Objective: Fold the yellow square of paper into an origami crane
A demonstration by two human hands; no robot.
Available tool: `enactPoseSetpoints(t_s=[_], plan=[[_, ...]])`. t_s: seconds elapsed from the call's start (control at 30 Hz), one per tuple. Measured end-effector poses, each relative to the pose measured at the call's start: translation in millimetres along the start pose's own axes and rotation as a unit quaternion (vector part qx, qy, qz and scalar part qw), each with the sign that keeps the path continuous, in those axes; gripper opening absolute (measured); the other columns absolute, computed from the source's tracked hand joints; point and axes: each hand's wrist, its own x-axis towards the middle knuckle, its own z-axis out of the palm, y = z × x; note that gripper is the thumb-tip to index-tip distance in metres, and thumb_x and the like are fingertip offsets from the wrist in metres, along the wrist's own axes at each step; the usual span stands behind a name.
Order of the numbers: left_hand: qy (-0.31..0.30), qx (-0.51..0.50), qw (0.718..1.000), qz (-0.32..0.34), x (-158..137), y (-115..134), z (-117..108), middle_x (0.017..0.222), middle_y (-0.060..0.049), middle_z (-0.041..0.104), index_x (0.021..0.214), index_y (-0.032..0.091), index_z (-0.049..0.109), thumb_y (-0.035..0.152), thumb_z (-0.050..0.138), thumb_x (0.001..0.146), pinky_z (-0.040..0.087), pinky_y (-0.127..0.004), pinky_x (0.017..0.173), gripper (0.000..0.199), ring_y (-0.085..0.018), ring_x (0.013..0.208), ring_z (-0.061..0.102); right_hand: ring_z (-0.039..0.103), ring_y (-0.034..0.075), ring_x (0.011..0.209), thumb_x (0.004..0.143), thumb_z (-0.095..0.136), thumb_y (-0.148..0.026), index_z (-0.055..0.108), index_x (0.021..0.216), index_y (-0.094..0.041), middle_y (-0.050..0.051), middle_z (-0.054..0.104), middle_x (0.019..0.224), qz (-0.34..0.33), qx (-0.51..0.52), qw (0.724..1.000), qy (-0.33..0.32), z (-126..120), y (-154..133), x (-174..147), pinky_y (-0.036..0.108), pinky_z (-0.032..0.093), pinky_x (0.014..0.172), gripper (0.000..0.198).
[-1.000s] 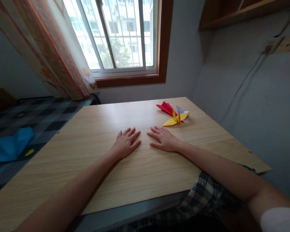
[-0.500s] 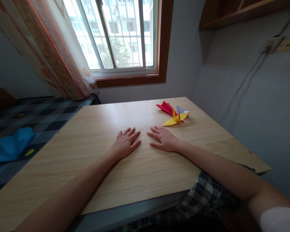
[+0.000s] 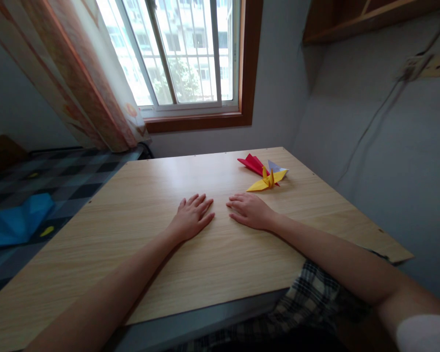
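- Light wood-grain surface [image 3: 139, 230]: runs away from the camera toward the window; carries both hands and the paper models.
- Left hand [image 3: 191, 218]: palm down, flat on the surface near its middle, fingers spread and slack, nothing in them.
- Right hand [image 3: 250, 210]: just beside the left, palm down, fingers slightly curled at the tips, released, gripping nothing.
- Yellow folded paper crane [image 3: 267, 181]: sits on the surface just beyond the right hand, near but apart from it. Long axis is the wing span, running from near-left to far-right; the small upright neck or tail piece stands at the centre.
- Red folded paper model [image 3: 253, 164]: behind the yellow crane, touching or overlapping it, pointed tip aimed left.
- Pale blue-white folded paper piece [image 3: 276, 167]: tucked against the other two, point aimed right; shape mostly hidden.
- Risk, my read: the models are light and bunched together, so a careless reach by the right hand would drag or flatten the neighbours. A wing pinched too hard creases.
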Motion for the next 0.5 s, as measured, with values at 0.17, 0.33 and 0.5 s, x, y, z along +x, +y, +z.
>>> enactPoseSetpoints(t_s=[0.17,0.33,0.5], plan=[[-0.002,-0.012,1.0,0.005,0,-2,-1,0.162,-0.01,0.039,0.151,0.026,0.049,0.055,0.036,0.1,0.024,-0.061,0.12,0.06,-0.034,0.15,0.032,0.067,0.022,0.098,0.096,0.059,-0.023,0.076,0.096,-0.021,0.007,0.077,0.103,-0.047,-0.006,0.998,0.045,-6,12,-1,0.037,0.046,0.092,0.018],[-0.014,-0.016,1.0,0.006,0,-3,-4,0.162,-0.009,0.038,0.152,0.026,0.048,0.055,0.035,0.1,0.024,-0.06,0.12,0.06,-0.033,0.151,0.031,0.059,0.023,0.109,0.096,0.059,-0.024,0.075,0.095,-0.026,0.004,0.072,0.113,0.017,-0.074,0.961,0.267,-22,24,-7,0.041,0.041,0.098,0.016],[-0.022,-0.013,1.0,0.003,0,-4,-5,0.163,-0.008,0.037,0.152,0.027,0.047,0.054,0.035,0.1,0.023,-0.059,0.121,0.06,-0.032,0.152,0.029,0.055,0.027,0.112,0.094,0.057,-0.027,0.072,0.099,-0.027,0.008,0.062,0.119,0.167,-0.095,0.887,0.421,-44,38,-13,0.047,0.039,0.102,0.016]])
